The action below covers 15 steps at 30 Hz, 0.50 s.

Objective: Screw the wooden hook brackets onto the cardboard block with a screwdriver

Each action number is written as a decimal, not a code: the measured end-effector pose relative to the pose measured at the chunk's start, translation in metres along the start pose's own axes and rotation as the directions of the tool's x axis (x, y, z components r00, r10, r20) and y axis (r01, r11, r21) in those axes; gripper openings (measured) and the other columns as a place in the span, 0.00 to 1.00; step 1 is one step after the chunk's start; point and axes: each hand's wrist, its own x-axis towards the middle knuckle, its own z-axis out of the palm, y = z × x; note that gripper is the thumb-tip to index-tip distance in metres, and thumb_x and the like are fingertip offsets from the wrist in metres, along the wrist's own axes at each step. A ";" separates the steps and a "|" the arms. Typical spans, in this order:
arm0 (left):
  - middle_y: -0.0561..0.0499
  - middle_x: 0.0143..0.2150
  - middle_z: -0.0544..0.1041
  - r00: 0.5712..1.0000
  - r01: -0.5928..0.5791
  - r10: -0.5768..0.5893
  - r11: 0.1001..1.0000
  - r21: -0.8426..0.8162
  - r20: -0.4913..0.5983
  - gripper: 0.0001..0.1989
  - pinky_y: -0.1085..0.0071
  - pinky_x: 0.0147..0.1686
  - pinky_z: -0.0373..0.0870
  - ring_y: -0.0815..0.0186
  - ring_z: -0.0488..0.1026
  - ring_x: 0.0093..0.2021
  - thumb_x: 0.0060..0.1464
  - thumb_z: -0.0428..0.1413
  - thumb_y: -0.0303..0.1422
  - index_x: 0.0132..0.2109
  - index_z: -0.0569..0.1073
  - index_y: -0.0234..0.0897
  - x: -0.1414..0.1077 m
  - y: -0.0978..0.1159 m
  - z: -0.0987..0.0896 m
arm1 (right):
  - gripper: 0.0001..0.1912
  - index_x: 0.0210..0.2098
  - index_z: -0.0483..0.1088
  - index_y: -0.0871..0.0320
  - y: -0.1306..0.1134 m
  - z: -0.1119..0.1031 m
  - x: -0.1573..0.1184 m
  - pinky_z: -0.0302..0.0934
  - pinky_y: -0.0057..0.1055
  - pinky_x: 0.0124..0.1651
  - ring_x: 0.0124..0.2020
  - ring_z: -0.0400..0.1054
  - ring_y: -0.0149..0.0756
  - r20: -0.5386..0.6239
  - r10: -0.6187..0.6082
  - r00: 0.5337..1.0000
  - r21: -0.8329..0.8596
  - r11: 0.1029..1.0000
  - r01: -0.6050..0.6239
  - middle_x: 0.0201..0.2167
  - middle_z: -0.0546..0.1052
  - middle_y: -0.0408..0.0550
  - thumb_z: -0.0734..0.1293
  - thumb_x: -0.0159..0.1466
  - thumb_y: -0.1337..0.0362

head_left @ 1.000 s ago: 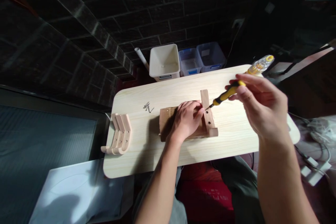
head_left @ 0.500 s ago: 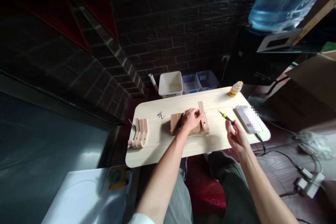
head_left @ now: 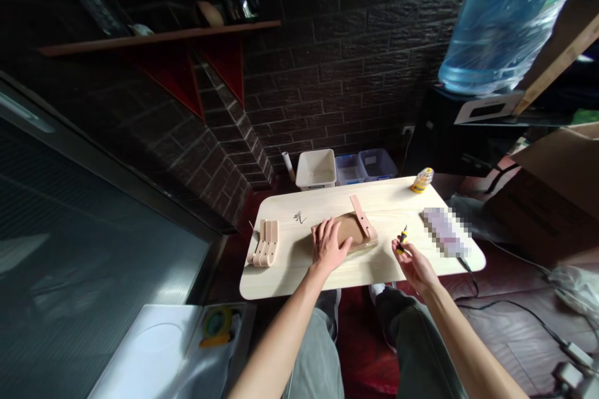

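Note:
My left hand lies with its fingers spread on a brown cardboard box at the middle of the table. Across the box's right end rests a pale wooden piece with a curved hooked end, just right of my left hand and apart from it. My right hand, closed, grips a yellow and black screwdriver whose tip points up. It is held over the table, to the right of the box. Several similar curved wooden pieces stand side by side at the table's left end. Small dark screws lie loose behind them.
The light wooden table has a clear yellow-capped jar at its far right corner and a blurred-out flat device with a cable. Bins stand behind it. A white surface is at lower left.
My left hand has let go of the hooked wooden piece and flattened onto the box. The screwdriver has turned from pointing left to pointing up. The camera view has tilted upward.

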 end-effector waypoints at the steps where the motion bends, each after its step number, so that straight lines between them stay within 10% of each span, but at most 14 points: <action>1: 0.41 0.74 0.66 1.000 -0.019 0.019 1.000 0.005 0.009 0.28 0.40 0.75 0.48 0.43 0.58 0.75 0.63 0.58 0.46 0.67 0.71 0.44 -0.002 -0.004 0.000 | 0.20 0.60 0.71 0.57 0.005 0.000 0.002 0.73 0.47 0.54 0.54 0.74 0.45 0.022 0.002 1.000 -0.023 1.000 -0.001 0.59 0.75 0.54 0.70 0.72 0.56; 8: 0.46 0.77 0.61 0.990 -0.135 0.133 0.990 0.035 0.056 0.30 0.45 0.79 0.41 0.51 0.53 0.78 0.67 0.54 0.48 0.71 0.65 0.45 -0.004 -0.020 0.003 | 0.21 0.53 0.75 0.57 0.040 -0.003 0.015 0.73 0.29 0.39 0.40 0.76 0.36 -0.010 -0.075 0.997 -0.110 0.991 0.074 0.47 0.80 0.48 0.78 0.63 0.60; 15: 0.40 0.74 0.65 0.998 -0.055 0.056 0.997 0.058 -0.023 0.24 0.51 0.73 0.59 0.54 0.59 0.76 0.71 0.49 0.44 0.67 0.68 0.39 -0.002 -0.060 -0.030 | 0.25 0.48 0.79 0.53 0.035 -0.009 0.021 0.72 0.26 0.33 0.38 0.79 0.38 0.026 -0.054 0.998 -0.111 0.992 0.057 0.42 0.83 0.48 0.82 0.53 0.57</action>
